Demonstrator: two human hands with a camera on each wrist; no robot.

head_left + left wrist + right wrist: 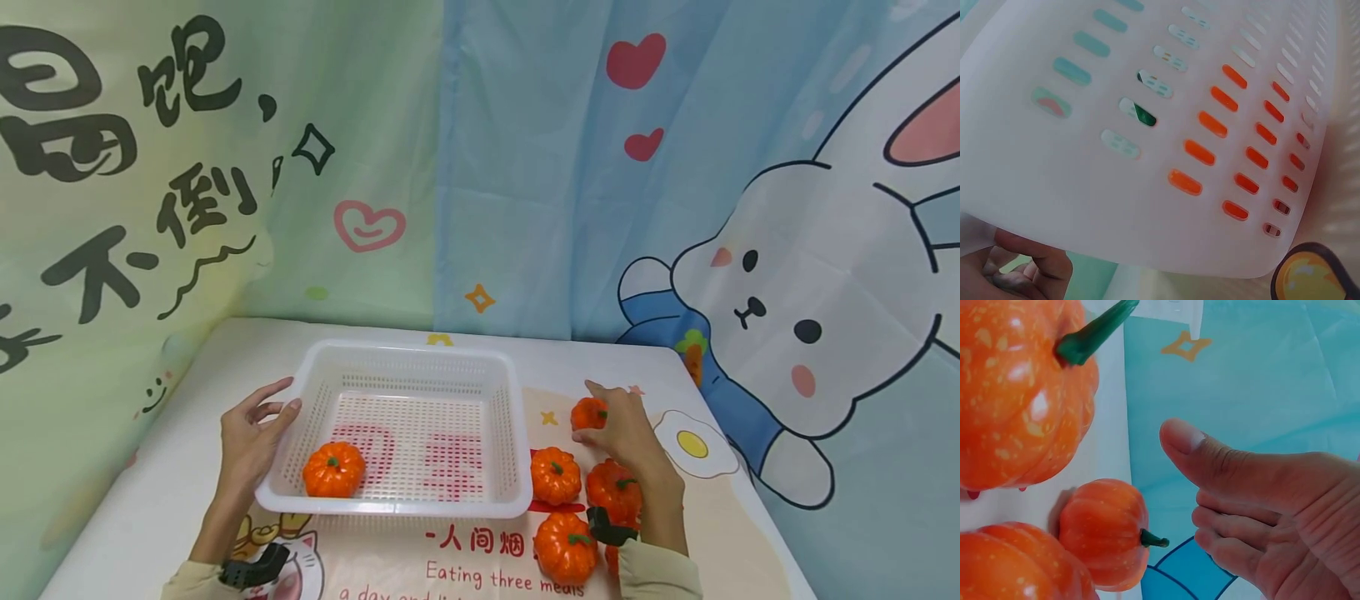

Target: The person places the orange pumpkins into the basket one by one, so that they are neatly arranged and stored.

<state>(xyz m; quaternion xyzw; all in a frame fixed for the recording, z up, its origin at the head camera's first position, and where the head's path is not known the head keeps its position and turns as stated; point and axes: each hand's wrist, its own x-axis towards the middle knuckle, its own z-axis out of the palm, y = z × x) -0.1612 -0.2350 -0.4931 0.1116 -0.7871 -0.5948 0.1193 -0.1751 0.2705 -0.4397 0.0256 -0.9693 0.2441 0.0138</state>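
Note:
A white plastic basket (420,508) with slotted sides lies on the table, and one orange toy pumpkin (333,469) sits in its near left corner. At the basket's left rim my left hand (251,433) grips the edge with thumb and bent fingers; the left wrist view has that hand (1019,269) partly behind the rim. To the right of the basket, my right hand (633,429) is beside a small pumpkin (587,413), thumb and fingers spread apart. In the right wrist view a gap shows between the fingers and the small pumpkin (1107,534).
Several more pumpkins stand right of the basket, including a mid-sized one (556,476), a speckled one (613,490) and a large one (566,547). Another is mostly hidden by the right wrist. A printed mat (390,558) covers the table's front; a curtain (510,167) hangs behind.

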